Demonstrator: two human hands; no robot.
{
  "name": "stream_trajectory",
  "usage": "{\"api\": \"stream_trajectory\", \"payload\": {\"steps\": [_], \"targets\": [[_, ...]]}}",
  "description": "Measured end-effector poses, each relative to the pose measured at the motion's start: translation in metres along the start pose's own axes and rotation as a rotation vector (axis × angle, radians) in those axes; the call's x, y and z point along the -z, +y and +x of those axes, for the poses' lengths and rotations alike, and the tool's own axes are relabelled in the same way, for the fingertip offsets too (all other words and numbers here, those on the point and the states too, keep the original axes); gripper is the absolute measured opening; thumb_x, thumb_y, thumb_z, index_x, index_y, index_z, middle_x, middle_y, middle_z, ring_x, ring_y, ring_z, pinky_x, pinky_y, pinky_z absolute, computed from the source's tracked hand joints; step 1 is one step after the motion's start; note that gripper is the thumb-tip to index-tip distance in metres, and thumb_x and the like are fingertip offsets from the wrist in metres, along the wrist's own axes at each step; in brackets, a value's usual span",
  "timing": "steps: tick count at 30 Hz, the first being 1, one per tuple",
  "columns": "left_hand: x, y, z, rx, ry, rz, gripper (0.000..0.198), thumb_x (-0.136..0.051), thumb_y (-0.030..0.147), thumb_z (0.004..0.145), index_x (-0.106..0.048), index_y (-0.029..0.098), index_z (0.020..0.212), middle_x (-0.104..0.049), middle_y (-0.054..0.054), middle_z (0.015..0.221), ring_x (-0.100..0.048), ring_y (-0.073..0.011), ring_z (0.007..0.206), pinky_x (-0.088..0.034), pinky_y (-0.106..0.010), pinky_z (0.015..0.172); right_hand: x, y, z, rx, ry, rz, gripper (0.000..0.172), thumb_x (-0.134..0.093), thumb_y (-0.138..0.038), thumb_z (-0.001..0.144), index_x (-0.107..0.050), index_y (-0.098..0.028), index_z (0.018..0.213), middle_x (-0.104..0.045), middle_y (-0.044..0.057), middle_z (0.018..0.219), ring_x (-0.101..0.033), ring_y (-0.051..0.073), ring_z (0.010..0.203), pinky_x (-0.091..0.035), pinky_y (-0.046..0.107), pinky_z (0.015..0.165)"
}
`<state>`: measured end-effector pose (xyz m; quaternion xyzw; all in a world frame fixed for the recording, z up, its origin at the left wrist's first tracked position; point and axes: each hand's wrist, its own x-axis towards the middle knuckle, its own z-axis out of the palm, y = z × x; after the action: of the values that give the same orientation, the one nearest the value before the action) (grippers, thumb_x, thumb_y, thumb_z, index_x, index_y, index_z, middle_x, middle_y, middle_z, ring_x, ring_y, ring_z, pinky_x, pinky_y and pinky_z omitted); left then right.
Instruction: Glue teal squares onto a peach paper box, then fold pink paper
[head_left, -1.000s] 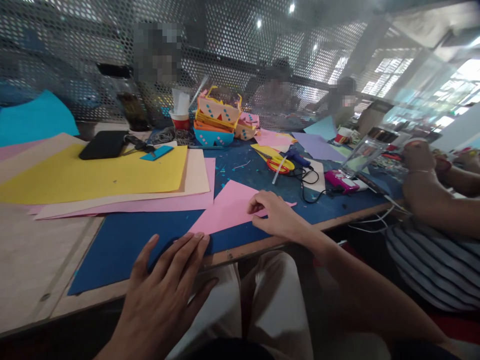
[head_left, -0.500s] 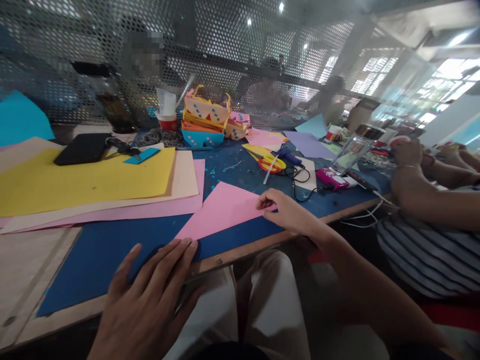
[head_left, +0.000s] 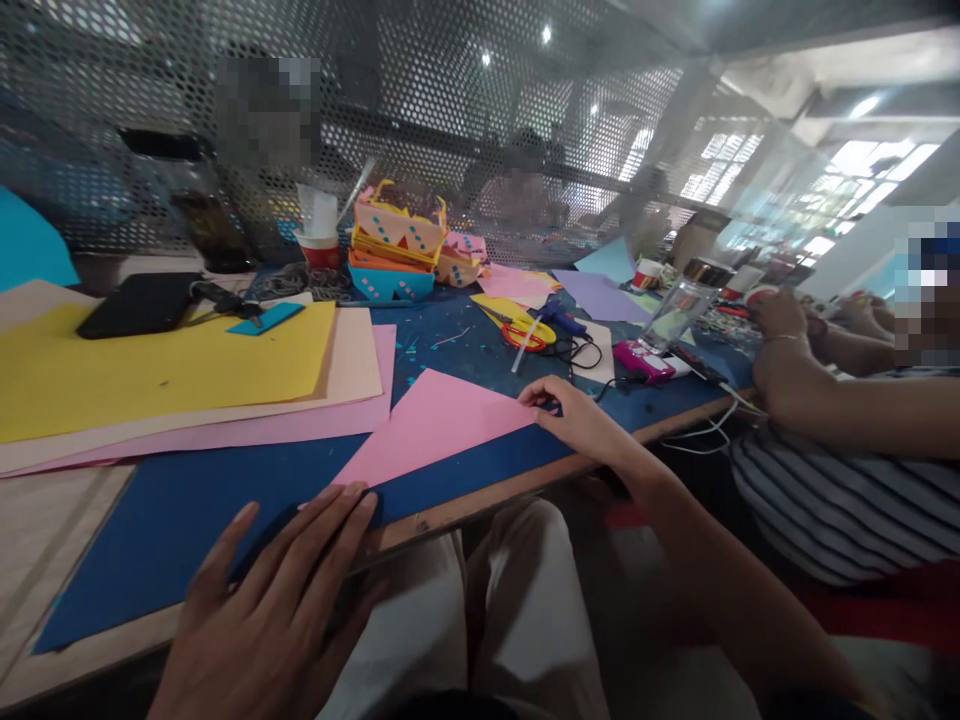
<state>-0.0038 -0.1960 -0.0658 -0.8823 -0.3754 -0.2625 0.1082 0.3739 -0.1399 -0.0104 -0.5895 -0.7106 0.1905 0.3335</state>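
Observation:
A pink paper triangle [head_left: 435,428] lies on the blue table mat [head_left: 202,525] near the front edge. My left hand [head_left: 277,590] is spread, with its fingertips resting on the triangle's left corner. At the opposite corner, the fingers of my right hand [head_left: 566,412] pinch the pink paper. To the left is a stack of large sheets with a yellow sheet [head_left: 172,370] on top, and the pink sheet at its bottom reaches close to the triangle.
Behind are scissors [head_left: 525,335], a blue glue gun [head_left: 562,320] with a black cord, and decorated paper crowns [head_left: 397,240]. A phone [head_left: 139,305] lies on the stack. A clear bottle [head_left: 686,305] stands at right, near another person's arm [head_left: 817,395].
The view has shifted slightly, moving most things left in the picture. Both hands remain at the corners of the pink triangle.

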Motion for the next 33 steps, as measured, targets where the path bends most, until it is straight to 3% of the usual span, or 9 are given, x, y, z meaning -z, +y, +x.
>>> {"api": "stream_trajectory", "payload": {"steps": [5,11,18,25,31,33], "targets": [[-0.002,-0.008,-0.001,-0.052,-0.02,0.044,0.079,-0.056,0.046,0.096,-0.027,0.022,0.166,-0.049,-0.012,0.159,-0.057,-0.0379,0.134,-0.018,-0.067,0.125,-0.004,0.001,-0.003,0.016,0.044,-0.029,0.025,-0.061,-0.014,0.081,-0.069,-0.02,0.104,-0.07,0.004,0.106,-0.064,0.019,0.101,-0.049,0.035,0.093],[-0.003,-0.003,-0.004,0.02,-0.027,0.001,0.076,-0.055,0.049,0.097,-0.028,0.028,0.165,-0.048,-0.006,0.161,-0.051,-0.0364,0.141,-0.012,-0.067,0.127,0.001,0.004,-0.004,0.021,0.047,0.06,0.044,-0.043,-0.001,0.074,-0.067,-0.019,0.106,-0.072,0.004,0.106,-0.066,0.016,0.1,-0.049,0.033,0.094],[0.002,0.006,-0.002,0.093,-0.012,-0.035,0.07,-0.052,0.053,0.099,-0.03,0.034,0.163,-0.05,-0.002,0.16,-0.045,-0.0358,0.146,-0.008,-0.068,0.127,0.003,0.007,-0.005,0.048,0.047,0.078,0.054,-0.037,0.0,0.065,-0.069,-0.019,0.104,-0.072,0.004,0.107,-0.066,0.015,0.103,-0.049,0.032,0.098],[0.002,0.001,0.001,0.008,-0.01,0.034,0.067,-0.053,0.039,0.1,-0.031,0.028,0.162,-0.047,-0.01,0.162,-0.047,-0.0332,0.146,-0.018,-0.06,0.126,0.0,0.009,-0.007,0.024,0.122,0.064,0.046,-0.039,-0.006,0.068,-0.07,-0.02,0.1,-0.073,0.005,0.105,-0.067,0.017,0.1,-0.051,0.033,0.097],[0.02,-0.013,0.005,-0.011,-0.053,0.006,0.075,-0.055,0.057,0.097,-0.034,0.022,0.16,-0.049,-0.01,0.161,-0.044,-0.0305,0.148,-0.012,-0.053,0.13,-0.001,0.011,-0.007,0.023,0.165,0.058,0.036,-0.043,-0.012,0.076,-0.071,-0.02,0.097,-0.074,0.005,0.102,-0.068,0.019,0.098,-0.051,0.035,0.095],[0.028,-0.026,0.012,0.0,0.0,0.015,0.065,-0.049,0.057,0.1,-0.041,0.024,0.156,-0.052,-0.009,0.158,-0.039,-0.031,0.151,-0.015,-0.056,0.128,-0.001,0.01,-0.007,0.028,0.173,0.044,0.035,-0.044,-0.013,0.076,-0.071,-0.02,0.096,-0.074,0.005,0.101,-0.068,0.019,0.097,-0.051,0.036,0.094]]}}
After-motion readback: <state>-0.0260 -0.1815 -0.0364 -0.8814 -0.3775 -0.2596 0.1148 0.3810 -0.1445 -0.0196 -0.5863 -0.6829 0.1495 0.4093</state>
